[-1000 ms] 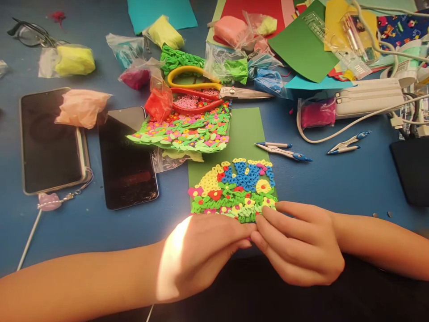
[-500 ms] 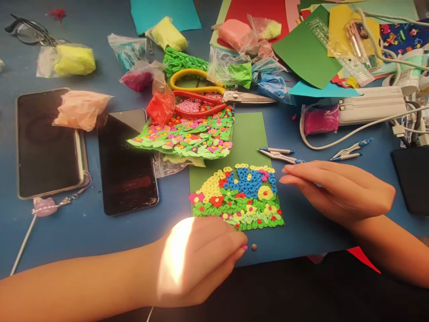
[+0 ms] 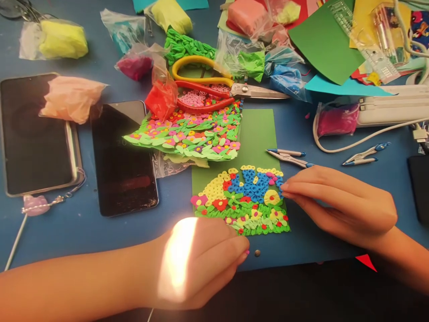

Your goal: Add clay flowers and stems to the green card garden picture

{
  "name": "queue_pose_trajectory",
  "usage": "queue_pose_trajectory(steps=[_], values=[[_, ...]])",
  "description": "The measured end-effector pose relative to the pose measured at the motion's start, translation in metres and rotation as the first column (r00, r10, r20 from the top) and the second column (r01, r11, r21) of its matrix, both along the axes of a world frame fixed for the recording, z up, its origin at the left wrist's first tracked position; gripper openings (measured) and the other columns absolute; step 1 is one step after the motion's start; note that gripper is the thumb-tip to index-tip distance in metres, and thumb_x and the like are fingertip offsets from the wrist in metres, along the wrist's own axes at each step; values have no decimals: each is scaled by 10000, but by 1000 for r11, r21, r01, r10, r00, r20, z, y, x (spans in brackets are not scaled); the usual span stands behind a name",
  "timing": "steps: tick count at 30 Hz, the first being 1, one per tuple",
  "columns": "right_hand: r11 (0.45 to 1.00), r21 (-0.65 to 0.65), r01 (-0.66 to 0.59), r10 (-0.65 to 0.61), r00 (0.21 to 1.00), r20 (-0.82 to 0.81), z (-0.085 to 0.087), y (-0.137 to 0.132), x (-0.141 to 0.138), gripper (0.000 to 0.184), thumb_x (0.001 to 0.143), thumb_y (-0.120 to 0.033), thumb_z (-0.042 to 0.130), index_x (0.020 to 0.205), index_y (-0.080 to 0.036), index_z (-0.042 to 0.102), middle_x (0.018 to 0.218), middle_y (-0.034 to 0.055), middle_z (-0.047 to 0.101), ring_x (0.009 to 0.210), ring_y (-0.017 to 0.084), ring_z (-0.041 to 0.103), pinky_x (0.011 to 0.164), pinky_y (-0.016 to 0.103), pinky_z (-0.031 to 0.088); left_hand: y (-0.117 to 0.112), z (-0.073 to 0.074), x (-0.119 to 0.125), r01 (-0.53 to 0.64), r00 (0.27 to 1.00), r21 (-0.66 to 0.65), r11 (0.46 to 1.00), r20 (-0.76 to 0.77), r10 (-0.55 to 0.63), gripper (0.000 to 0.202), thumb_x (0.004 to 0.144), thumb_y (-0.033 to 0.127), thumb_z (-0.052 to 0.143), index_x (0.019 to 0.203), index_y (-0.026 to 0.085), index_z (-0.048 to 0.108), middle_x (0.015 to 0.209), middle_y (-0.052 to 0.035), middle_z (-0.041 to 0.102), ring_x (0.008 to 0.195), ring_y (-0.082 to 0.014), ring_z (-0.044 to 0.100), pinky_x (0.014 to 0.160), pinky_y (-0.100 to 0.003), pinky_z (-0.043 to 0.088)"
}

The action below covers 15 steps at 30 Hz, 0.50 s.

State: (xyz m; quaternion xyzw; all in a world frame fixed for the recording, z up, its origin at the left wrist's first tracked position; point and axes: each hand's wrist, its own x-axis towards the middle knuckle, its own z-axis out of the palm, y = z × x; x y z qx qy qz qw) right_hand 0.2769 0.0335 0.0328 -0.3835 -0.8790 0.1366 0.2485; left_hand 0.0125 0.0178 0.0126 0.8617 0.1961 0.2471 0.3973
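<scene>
A green card [image 3: 258, 129] lies on the table, its lower part covered with small clay rings, flowers and leaves in blue, yellow, red and green. At its lower left edge is my left hand [image 3: 204, 264], fingers closed in a pinch; a tiny pink bit of clay [image 3: 247, 252] peeks out at the fingertips. My right hand [image 3: 348, 205] is pinched too, its fingertips at the right edge of the blue clay rings [image 3: 256, 188]. Whatever those fingertips hold, if anything, is hidden. Behind the card's left side lies a clay flower panel [image 3: 197, 134], with scissors [image 3: 246, 89] on top.
Two phones [image 3: 125, 179] [image 3: 33, 147] lie at left, one partly under a bag of peach clay [image 3: 72, 98]. Several bagged clays, coloured papers [image 3: 326, 44] and a ruler [image 3: 365, 44] fill the back. Compasses [image 3: 290, 157] and a white power bank [image 3: 392, 105] are at right.
My right hand has come closer to the card, its fingertips now at the blue rings' edge. The left hand keeps its pinch near the bottom edge. The view has shifted slightly.
</scene>
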Motion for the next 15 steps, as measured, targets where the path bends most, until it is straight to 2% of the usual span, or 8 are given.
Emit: queue_pose_trajectory(steps=[6,11,15], values=[[999,-54,-7,8,1000,20,-6,-3,-3,250,818,0,630,987,-182,662,833,41,713,768,133,678,732,258,567,-3,-4,1,-43,998,-82,996,39,46,138,952,98,434,1000,129,559,761,-48,663,659,-127,602,613,-213,507],[997,60,57,-63,992,110,-13,-2,-6,148,817,-64,662,899,-184,689,763,50,650,685,129,615,587,246,502,-6,-8,1,-18,998,-120,993,49,24,145,951,96,427,1004,134,557,752,-44,649,626,-128,558,578,-222,472],[996,73,57,-65,990,125,-19,-4,-6,142,837,-95,653,925,-204,675,737,16,635,659,96,602,568,198,483,-6,-8,0,-18,999,-106,994,40,22,137,950,102,431,983,135,560,749,-46,648,632,-133,563,585,-228,477]])
